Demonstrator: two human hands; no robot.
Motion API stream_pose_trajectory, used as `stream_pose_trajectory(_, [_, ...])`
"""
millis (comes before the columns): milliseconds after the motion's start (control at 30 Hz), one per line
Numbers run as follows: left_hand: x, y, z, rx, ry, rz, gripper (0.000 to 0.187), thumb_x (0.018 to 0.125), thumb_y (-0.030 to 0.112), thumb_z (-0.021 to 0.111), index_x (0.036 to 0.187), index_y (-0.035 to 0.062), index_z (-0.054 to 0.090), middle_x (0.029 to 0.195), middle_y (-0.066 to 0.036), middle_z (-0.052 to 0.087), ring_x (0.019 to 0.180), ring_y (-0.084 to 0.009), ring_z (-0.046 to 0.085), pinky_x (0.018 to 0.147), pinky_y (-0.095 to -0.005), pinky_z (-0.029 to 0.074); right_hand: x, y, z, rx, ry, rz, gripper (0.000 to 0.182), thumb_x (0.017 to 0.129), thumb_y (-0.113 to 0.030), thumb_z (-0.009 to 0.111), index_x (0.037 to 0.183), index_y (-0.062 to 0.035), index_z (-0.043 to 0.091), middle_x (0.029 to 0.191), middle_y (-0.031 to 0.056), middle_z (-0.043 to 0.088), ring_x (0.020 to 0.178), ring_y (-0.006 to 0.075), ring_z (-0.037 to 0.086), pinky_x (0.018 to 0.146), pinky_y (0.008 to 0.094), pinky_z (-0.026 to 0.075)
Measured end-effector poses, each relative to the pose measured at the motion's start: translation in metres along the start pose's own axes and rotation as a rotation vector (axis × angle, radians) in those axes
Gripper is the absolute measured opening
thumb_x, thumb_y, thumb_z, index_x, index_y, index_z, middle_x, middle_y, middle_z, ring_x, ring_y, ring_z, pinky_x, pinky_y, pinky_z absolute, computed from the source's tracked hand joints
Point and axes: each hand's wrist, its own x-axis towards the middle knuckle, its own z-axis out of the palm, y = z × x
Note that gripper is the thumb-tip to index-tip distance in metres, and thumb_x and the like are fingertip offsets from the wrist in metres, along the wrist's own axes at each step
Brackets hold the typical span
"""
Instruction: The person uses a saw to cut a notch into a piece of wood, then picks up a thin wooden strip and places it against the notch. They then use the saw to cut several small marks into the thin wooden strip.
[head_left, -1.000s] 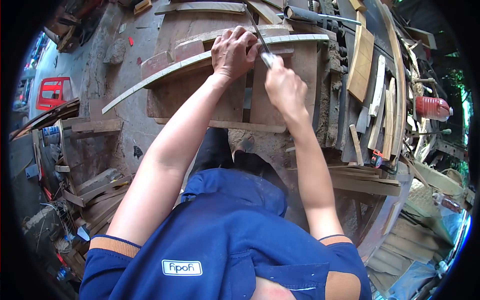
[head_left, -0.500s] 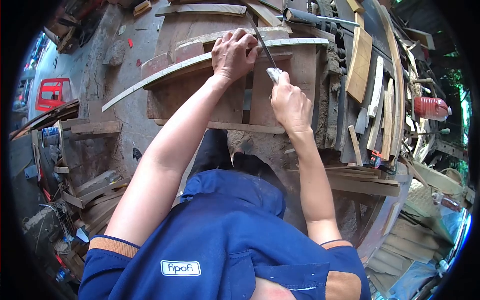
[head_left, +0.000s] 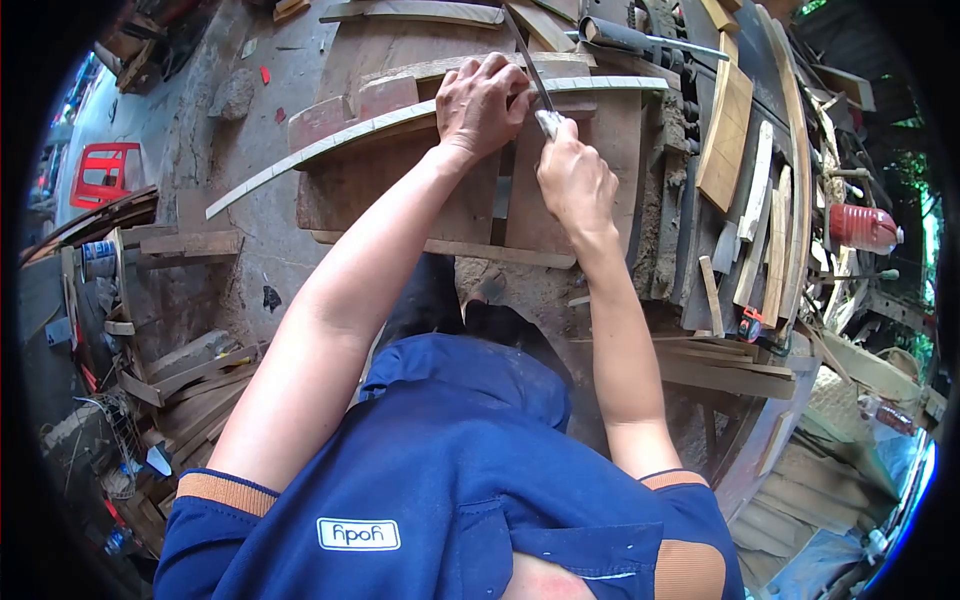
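Note:
A long, thin, curved wooden strip (head_left: 330,142) with evenly spaced marks lies across a wooden bench (head_left: 400,205). My left hand (head_left: 482,108) is closed over this strip near its middle, fingers curled at its far side. In my right hand (head_left: 577,180) is the pale handle of a saw (head_left: 527,58), whose narrow dark blade points away from me. The blade crosses the strip just right of my left fingers. Reddish wooden blocks (head_left: 322,122) sit behind the strip, beside another pale wooden piece (head_left: 425,70).
At the right lie a wide board (head_left: 727,135), several wood strips (head_left: 757,180) and a tape measure (head_left: 750,323). A red bottle (head_left: 862,228) stands farther right. Behind the bench's right side is a dark cylinder (head_left: 612,35). A red plastic chair (head_left: 105,172) is at the left.
The view has shifted slightly. My right hand and the saw have moved a little away from me along the cut, with the handle now nearer the strip.

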Motion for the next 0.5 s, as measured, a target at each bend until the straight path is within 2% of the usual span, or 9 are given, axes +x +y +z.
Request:
stream_pose_trajectory(300, [0.002,-0.002,0.001,-0.018,-0.012,-0.007,0.014,0.079,0.03,0.069,0.089,0.0196,0.069,0.097,0.002,0.062,0.1,-0.0229,0.059,0.086,-0.0395,0.045,-0.034,0.009,-0.021,-0.011,-0.066,0.01,0.02,0.096,-0.019,0.046,0.104,-0.0018,0.051,0.079,0.0268,0.069,0.078,0.0429,0.07,0.067,0.0536,0.056])
stream_pose_trajectory(433, [0.004,-0.002,0.004,-0.027,0.016,0.005,0.015,0.08,0.03,0.069,0.089,0.0192,0.069,0.098,0.001,0.062,0.099,-0.023,0.059,0.085,-0.04,0.045,0.006,0.003,-0.006,-0.017,-0.025,0.014,0.021,0.095,-0.02,0.045,0.104,-0.0017,0.051,0.081,0.026,0.069,0.079,0.0424,0.07,0.071,0.0542,0.055])
stream_pose_trajectory(500, [0.004,0.002,0.004,0.016,0.036,-0.045,0.015,0.08,0.03,0.069,0.089,0.0192,0.069,0.098,0.001,0.062,0.099,-0.023,0.059,0.085,-0.0404,0.045,0.0,0.005,-0.005,0.008,-0.015,0.021,0.021,0.096,-0.02,0.045,0.103,-0.0017,0.052,0.08,0.0265,0.069,0.08,0.0426,0.07,0.073,0.0542,0.055])
